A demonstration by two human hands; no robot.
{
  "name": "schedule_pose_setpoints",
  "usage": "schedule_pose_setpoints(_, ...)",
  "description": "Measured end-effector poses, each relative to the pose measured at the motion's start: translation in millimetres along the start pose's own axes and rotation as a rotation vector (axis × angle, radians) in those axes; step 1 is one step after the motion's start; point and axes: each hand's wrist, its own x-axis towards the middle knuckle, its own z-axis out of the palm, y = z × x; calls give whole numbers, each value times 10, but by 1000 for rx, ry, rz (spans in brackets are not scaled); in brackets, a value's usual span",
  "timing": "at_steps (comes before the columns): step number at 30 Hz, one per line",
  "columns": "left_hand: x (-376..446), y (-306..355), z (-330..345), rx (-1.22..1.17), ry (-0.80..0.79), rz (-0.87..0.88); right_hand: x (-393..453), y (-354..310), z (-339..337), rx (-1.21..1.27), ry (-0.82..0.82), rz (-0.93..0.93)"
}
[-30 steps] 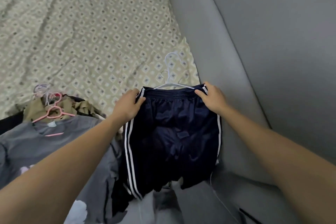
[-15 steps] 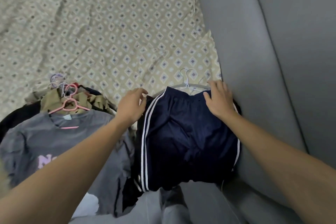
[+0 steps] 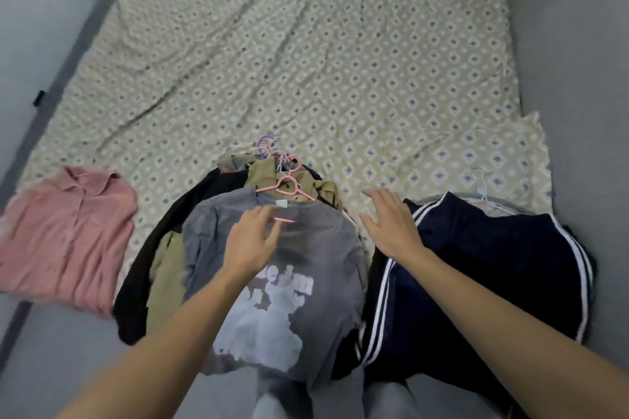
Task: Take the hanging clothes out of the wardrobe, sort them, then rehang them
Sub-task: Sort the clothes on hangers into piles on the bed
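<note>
Both hands (image 3: 250,243) (image 3: 391,224) open above clothes, bedsheet (image 3: 340,78) beyond.

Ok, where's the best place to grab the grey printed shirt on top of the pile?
Probably by the pink hanger at the grey shirt's collar, coming from above at the far end. Its hook lies exposed past the neckline, so one grip should lift hanger and shirt together. The left hand is already over the collar.

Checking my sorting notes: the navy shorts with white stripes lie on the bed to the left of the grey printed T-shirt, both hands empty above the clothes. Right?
Not quite. The head view shows the navy shorts to the right of the grey T-shirt, not the left. Both the left hand and right hand are indeed empty above the clothes.
</note>
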Motion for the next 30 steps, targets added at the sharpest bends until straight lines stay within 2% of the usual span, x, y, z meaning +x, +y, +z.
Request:
schedule_pose_setpoints(6, 358, -1337, -266, 23, 13, -52, 470, -608, 849, -1, -157, 32)
schedule_pose_setpoints(10, 880, -1988, -224, 130, -72, 42, 802, -546, 1338, -39, -211, 283)
schedule_pose_setpoints(14, 1331, -2315, -68, 115, -239, -53, 894, -358, 1576, -124, -298, 448)
schedule_pose_setpoints(17, 1500, -2452, 79, 193, -330, -47, 913, -328, 1615, -193, -227, 498)
schedule_pose_setpoints(23, 1475, -2561, 141, 229, -309, 36, 740, -604, 1471, -116, -67, 495)
schedule_pose_setpoints(30, 1263, -2523, -172, -31, -310, 54, 391, -1032, 1146, -4, 79, 416)
